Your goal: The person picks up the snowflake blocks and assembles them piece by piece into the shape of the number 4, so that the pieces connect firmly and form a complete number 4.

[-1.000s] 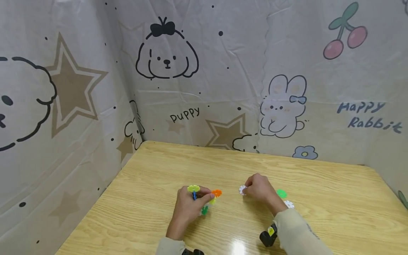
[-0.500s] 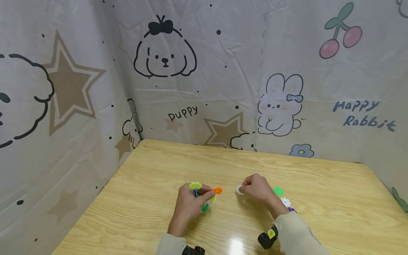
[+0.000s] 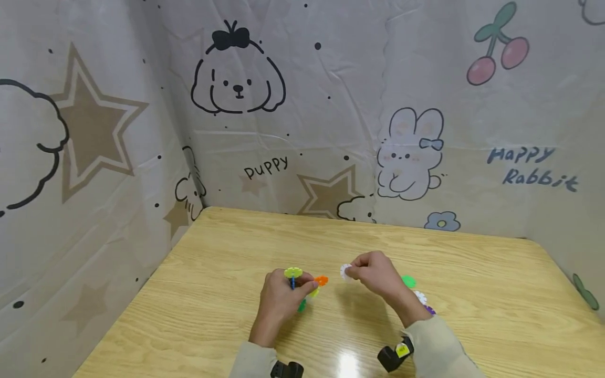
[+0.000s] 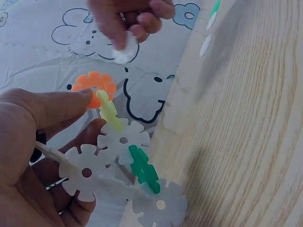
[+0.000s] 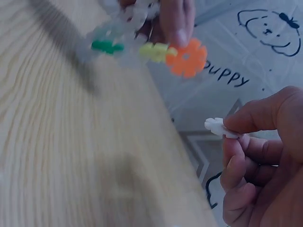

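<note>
My left hand (image 3: 280, 299) holds a linked chain of notched snowflake discs over the table. In the left wrist view the thumb and fingers pinch it near the orange disc (image 4: 108, 83), which joins a pale yellow disc (image 4: 109, 112). Several whitish translucent discs and a green disc (image 4: 144, 169) continue the chain downward. On top, in the head view, a lime disc (image 3: 293, 272) stands on a blue one (image 3: 292, 283). To the right, apart from the chain, my right hand (image 3: 378, 274) pinches a single white disc (image 5: 215, 126) between thumb and index finger.
Behind my right wrist, loose green (image 3: 408, 281), white (image 3: 420, 297) and purple (image 3: 429, 310) discs lie on the wooden table (image 3: 227, 247). A printed curtain (image 3: 293, 105) hangs along the table's back and left sides. Each wrist wears a black camera.
My right hand has lifted slightly and moved left with the white disc, closer to the chain. The left hand keeps its grip almost in place. The purple disc has come into view.
</note>
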The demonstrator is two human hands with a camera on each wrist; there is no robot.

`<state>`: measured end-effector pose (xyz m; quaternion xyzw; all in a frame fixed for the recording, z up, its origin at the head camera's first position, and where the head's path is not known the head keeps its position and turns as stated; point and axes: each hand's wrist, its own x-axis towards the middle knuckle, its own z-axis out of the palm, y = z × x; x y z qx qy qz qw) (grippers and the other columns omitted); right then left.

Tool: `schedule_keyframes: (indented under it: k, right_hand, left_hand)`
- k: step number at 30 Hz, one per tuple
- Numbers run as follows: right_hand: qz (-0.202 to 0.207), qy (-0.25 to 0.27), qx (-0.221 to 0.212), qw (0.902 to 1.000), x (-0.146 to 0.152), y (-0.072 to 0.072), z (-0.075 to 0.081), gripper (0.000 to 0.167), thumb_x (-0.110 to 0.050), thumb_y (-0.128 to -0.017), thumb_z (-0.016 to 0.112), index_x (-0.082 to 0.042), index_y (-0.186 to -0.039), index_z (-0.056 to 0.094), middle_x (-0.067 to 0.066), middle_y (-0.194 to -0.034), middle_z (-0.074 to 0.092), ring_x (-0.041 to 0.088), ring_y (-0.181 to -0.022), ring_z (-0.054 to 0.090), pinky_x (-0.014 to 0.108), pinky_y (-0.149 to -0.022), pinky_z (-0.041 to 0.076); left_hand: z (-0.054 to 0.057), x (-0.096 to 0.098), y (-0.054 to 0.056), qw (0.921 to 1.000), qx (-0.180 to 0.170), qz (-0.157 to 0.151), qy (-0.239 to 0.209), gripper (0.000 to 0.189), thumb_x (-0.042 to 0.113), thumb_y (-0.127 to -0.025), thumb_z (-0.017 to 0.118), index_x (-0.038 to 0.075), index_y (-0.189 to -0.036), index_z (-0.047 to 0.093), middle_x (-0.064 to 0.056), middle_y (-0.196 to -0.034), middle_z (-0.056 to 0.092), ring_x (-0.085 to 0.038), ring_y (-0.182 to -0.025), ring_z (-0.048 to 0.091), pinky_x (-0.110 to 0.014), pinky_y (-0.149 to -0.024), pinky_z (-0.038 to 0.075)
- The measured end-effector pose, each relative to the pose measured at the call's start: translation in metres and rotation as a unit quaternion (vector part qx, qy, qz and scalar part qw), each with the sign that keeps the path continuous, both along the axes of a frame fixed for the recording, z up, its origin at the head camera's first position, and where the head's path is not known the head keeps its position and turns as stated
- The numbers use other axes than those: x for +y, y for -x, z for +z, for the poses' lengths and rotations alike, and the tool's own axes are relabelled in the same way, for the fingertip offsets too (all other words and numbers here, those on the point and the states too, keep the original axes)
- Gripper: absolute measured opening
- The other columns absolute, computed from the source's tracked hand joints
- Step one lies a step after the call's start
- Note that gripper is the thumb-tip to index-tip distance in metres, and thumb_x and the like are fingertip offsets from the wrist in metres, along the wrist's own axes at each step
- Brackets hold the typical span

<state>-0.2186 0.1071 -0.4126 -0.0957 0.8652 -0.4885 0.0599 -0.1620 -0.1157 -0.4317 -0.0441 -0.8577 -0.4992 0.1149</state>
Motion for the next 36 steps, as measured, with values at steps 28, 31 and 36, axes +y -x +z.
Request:
schedule_keyframes:
  k: [28,31,36]
  right_hand:
    - [0.025,0.051,-0.027,0.9981,-0.025,-0.011,0.018,0.020,-0.011,-0.086,0.071,-0.002,-0.068,0.068,0.001,-0.064,0.057,0.014,-0.060,0.045,0.026,-0.052,0.035]
    - [0.018,0.052,-0.026,0.9981,-0.026,-0.011,0.017,0.020,-0.011,-0.086,0.071,-0.002,-0.068,0.067,0.001,-0.064,0.057,0.014,-0.059,0.045,0.026,-0.051,0.035]
    - [0.017,0.055,-0.021,0.9981,-0.028,-0.012,0.015,0.020,-0.009,-0.085,0.070,-0.002,-0.067,0.067,0.000,-0.063,0.057,0.013,-0.058,0.045,0.025,-0.051,0.035]
  left_hand:
    - [0.002,0.004,0.000,0.9988,0.008,0.019,0.044,0.011,0.028,-0.083,0.083,0.018,-0.080,0.079,0.009,-0.077,0.070,-0.004,-0.063,0.056,-0.030,-0.054,0.047]
    - [0.002,0.004,0.000,0.9988,0.006,0.016,0.047,0.011,0.028,-0.084,0.082,0.018,-0.080,0.079,0.009,-0.077,0.070,-0.004,-0.064,0.057,-0.031,-0.055,0.047]
    - [0.002,0.005,-0.001,0.9987,0.018,0.009,0.046,0.011,0.026,-0.084,0.082,0.017,-0.079,0.079,0.008,-0.077,0.070,-0.004,-0.065,0.058,-0.030,-0.055,0.048]
